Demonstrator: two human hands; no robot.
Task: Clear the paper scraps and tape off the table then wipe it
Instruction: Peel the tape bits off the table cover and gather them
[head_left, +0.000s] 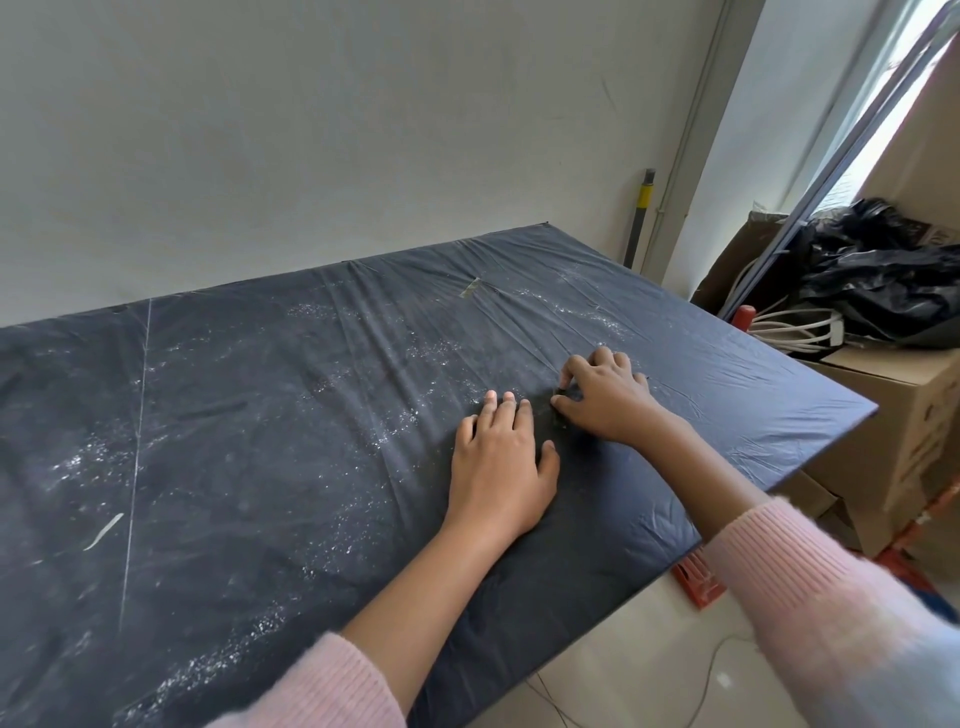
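A table (234, 415) covered in wrinkled black plastic sheet fills the view, dusted with white specks. My left hand (498, 462) lies flat on the sheet, fingers straight, pressing it down. Just to its right, my right hand (605, 397) has thumb and forefinger curled together, pinching something small and dark on the sheet; what it is I cannot tell. A strip of clear tape (471, 287) sticks to the sheet farther back. A thin pale paper scrap (104, 531) lies near the left front.
A long white line (136, 457) runs down the sheet at left. Cardboard boxes (893, 415), a black plastic bag (883, 280) and white cables (795, 327) stand to the right of the table. A wall runs behind the table. A red object (696, 579) lies on the floor.
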